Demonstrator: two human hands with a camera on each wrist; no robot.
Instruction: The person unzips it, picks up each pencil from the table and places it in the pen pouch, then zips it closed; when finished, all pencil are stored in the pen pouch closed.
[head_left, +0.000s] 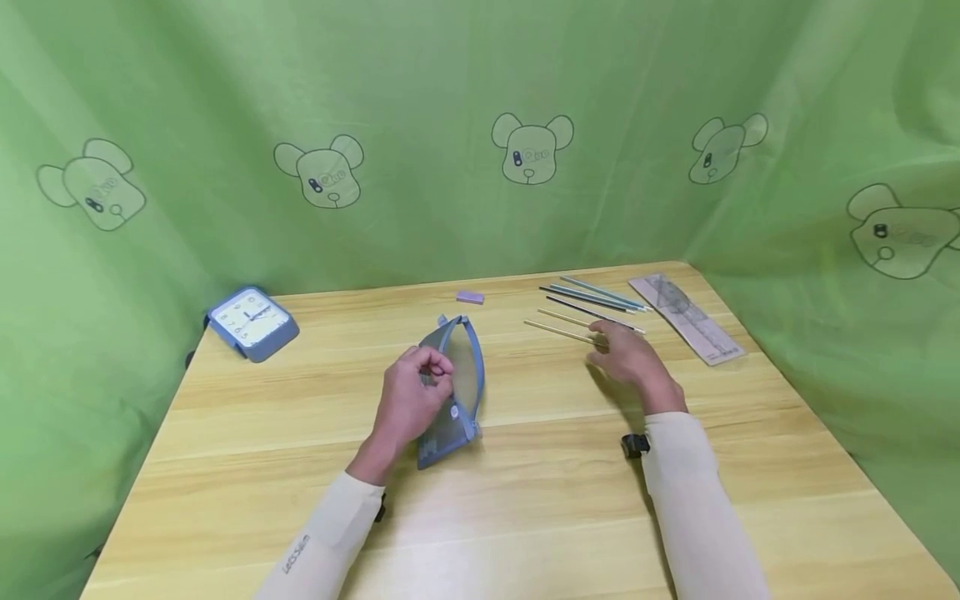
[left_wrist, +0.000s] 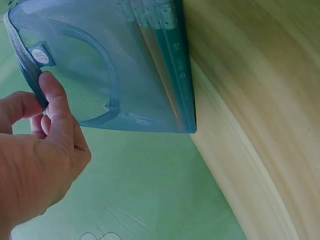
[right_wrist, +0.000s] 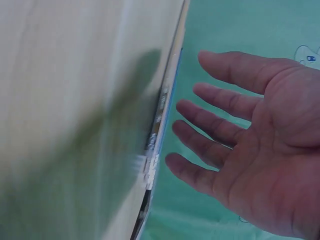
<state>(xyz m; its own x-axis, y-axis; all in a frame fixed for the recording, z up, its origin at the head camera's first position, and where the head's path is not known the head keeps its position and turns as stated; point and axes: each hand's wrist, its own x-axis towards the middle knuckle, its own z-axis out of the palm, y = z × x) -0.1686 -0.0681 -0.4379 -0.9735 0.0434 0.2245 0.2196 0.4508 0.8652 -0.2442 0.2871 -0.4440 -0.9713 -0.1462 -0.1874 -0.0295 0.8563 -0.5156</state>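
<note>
A blue mesh zip pouch (head_left: 442, 442) stands on the table with its mouth gaping. My left hand (head_left: 411, 396) pinches the pouch's zip edge between thumb and fingers. Through the mesh in the left wrist view, several pencils (left_wrist: 162, 65) show inside along the lower side. My right hand (head_left: 628, 358) hovers over the right ends of two gold pencils (head_left: 557, 332), fingers spread and palm down. The right wrist view has its fingers (right_wrist: 210, 120) relaxed and apart, holding nothing. Just beyond lie a dark pencil (head_left: 585, 309) and several blue and dark pencils (head_left: 600, 292).
A purple eraser (head_left: 470, 297) lies near the table's back edge. At the back left stands a blue square clock (head_left: 255, 323). A packaged ruler set (head_left: 690, 321) lies at the back right. Green curtain (head_left: 420, 225) surrounds the wooden table (head_left: 525, 508) at the back and sides.
</note>
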